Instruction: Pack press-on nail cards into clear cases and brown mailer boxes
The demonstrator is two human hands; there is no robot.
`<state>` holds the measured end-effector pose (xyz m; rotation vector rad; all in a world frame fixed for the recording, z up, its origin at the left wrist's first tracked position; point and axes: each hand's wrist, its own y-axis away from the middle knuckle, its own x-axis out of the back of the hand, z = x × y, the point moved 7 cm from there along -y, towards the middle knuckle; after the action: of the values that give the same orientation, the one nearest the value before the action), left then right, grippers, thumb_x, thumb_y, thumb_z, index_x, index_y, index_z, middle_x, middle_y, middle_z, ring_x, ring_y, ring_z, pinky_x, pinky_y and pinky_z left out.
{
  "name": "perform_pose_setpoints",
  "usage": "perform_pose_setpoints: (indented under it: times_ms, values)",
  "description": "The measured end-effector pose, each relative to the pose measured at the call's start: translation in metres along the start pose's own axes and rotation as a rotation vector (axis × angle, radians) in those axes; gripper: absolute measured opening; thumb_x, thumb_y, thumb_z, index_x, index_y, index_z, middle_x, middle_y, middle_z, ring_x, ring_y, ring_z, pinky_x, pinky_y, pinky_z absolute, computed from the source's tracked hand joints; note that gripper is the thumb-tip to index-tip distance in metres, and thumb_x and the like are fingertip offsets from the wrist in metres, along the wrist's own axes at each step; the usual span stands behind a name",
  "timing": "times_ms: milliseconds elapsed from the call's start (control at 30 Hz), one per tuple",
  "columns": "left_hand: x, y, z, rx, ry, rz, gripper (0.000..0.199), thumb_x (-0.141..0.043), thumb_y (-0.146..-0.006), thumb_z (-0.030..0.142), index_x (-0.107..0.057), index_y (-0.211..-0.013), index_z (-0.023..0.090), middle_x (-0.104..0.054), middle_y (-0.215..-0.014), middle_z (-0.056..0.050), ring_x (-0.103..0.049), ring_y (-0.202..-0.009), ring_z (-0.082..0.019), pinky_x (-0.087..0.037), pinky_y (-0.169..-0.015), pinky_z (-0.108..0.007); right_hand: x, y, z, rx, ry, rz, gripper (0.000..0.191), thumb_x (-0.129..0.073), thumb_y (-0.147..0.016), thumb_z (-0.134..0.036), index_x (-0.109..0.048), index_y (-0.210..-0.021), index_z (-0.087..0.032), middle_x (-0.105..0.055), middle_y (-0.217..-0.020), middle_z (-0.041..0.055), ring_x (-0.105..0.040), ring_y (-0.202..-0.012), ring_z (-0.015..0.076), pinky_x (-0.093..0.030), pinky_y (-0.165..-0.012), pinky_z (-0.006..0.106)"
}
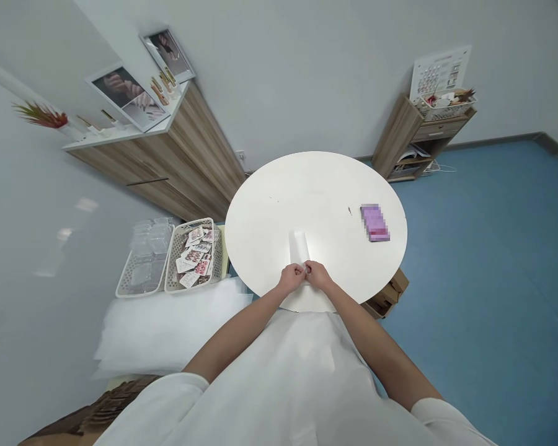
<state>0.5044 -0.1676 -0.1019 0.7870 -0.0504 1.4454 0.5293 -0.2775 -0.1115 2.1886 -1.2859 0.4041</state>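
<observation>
A narrow, whitish, translucent sheet (299,246), thin like plastic or packing foam, lies on the white round table (260,198) near its front edge. My left hand (292,278) is closed at the near end of this sheet, thumb and fingers pinched together. Close beside it, my right hand (318,274) pinches the same end at its right corner. The two hands almost touch. The far end of the sheet points away from me. Whether anything is inside or under the sheet I cannot make out.
A blurred purple object (375,222) and a tiny dark item (350,211) lie on the table's right. At left stand a basket of printed cards (194,255), a basket with clear plastic boxes (142,272) and a pile of white sheets (167,328). Cardboard boxes (388,294) sit below right.
</observation>
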Motion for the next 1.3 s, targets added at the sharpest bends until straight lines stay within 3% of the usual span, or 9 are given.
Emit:
perform_pose_setpoints:
  times_ms: [200,367,567,700,800,967,1100,1200,1300]
  values:
    - [-0.007,0.005,0.003,-0.032,-0.045,-0.04,0.012,-0.047,-0.074,0.02,-0.058,-0.071,0.019,-0.059,-0.07,0.0,-0.054,-0.066,-0.013,-0.043,-0.062,-0.025,0.003,0.001,0.008,-0.081,-0.138,0.062,0.023,-0.04,-0.074,-0.023,-0.051,-0.095,-0.022,-0.055,-0.07,-0.003,-0.051,-0.065,0.0116,-0.038,-0.057,0.022]
    - [-0.001,0.026,-0.003,-0.231,-0.098,-0.067,0.027,-0.04,-0.076,0.014,-0.058,-0.096,0.019,-0.063,-0.092,-0.004,-0.058,-0.086,-0.016,-0.046,-0.077,-0.029,-0.004,-0.002,0.008,-0.149,-0.088,0.166,0.021,-0.04,-0.076,-0.024,-0.047,-0.095,-0.02,-0.049,-0.06,-0.0041,-0.049,-0.06,0.0139,-0.036,-0.057,0.025]
    - [0.003,0.021,0.009,-0.464,-0.469,0.005,0.041,-0.046,-0.078,0.02,-0.045,-0.118,0.02,-0.043,-0.129,-0.008,-0.038,-0.121,-0.022,-0.033,-0.099,-0.039,-0.004,0.001,0.006,-0.08,-0.017,0.168,0.026,-0.037,-0.08,-0.025,-0.042,-0.104,-0.019,-0.049,-0.062,-0.0034,-0.052,-0.059,0.0154,-0.04,-0.057,0.027]
    - [-0.009,0.014,0.011,-0.45,-0.619,-0.049,0.046,-0.048,-0.076,0.02,-0.04,-0.122,0.021,-0.038,-0.134,-0.009,-0.031,-0.126,-0.025,-0.029,-0.1,-0.043,0.005,0.012,-0.003,0.092,0.124,0.17,0.034,-0.038,-0.079,-0.021,-0.041,-0.114,-0.018,-0.055,-0.1,0.0092,-0.055,-0.09,0.0198,-0.044,-0.073,0.034]
    - [-0.009,0.013,0.01,-0.434,-0.617,-0.054,0.049,-0.046,-0.077,0.022,-0.037,-0.125,0.022,-0.036,-0.135,-0.008,-0.027,-0.127,-0.026,-0.026,-0.101,-0.046,0.004,0.021,-0.015,0.332,0.3,0.075,0.052,-0.049,-0.075,-0.024,-0.035,-0.125,-0.021,-0.037,-0.131,0.0113,-0.035,-0.12,0.0258,-0.036,-0.092,0.041]
    - [0.001,0.009,0.017,-0.439,-0.491,-0.106,0.049,-0.049,-0.074,0.026,-0.038,-0.122,0.022,-0.046,-0.126,-0.008,-0.04,-0.118,-0.024,-0.031,-0.097,-0.041,-0.004,0.018,-0.013,0.396,0.454,-0.158,0.086,-0.062,-0.064,-0.021,-0.016,-0.136,-0.02,-0.029,-0.138,0.0111,-0.026,-0.126,0.0275,-0.032,-0.096,0.042]
    - [0.012,0.016,0.014,-0.4,-0.353,-0.187,0.054,-0.058,-0.068,0.037,-0.042,-0.117,0.021,-0.053,-0.115,-0.008,-0.05,-0.105,-0.026,-0.039,-0.088,-0.04,-0.001,0.019,-0.016,0.338,0.392,-0.204,0.073,-0.058,-0.064,-0.019,-0.029,-0.131,-0.018,-0.043,-0.128,0.0112,-0.041,-0.112,0.0263,-0.037,-0.088,0.037]
    - [0.013,0.031,0.005,-0.408,-0.208,-0.246,0.063,-0.068,-0.058,0.041,-0.045,-0.113,0.021,-0.055,-0.112,-0.006,-0.052,-0.102,-0.025,-0.042,-0.085,-0.037,0.001,0.027,-0.012,0.243,0.27,-0.263,0.041,-0.054,-0.066,-0.021,-0.051,-0.107,-0.02,-0.059,-0.102,0.0061,-0.052,-0.089,0.0215,-0.04,-0.075,0.032]
    - [0.015,0.035,-0.007,-0.36,-0.054,-0.16,0.049,-0.066,-0.061,0.034,-0.049,-0.105,0.021,-0.059,-0.106,-0.005,-0.055,-0.099,-0.022,-0.044,-0.085,-0.035,0.007,0.03,-0.005,0.099,0.108,-0.258,0.018,-0.045,-0.071,-0.022,-0.055,-0.086,-0.021,-0.06,-0.081,0.0012,-0.052,-0.071,0.0167,-0.039,-0.063,0.027]
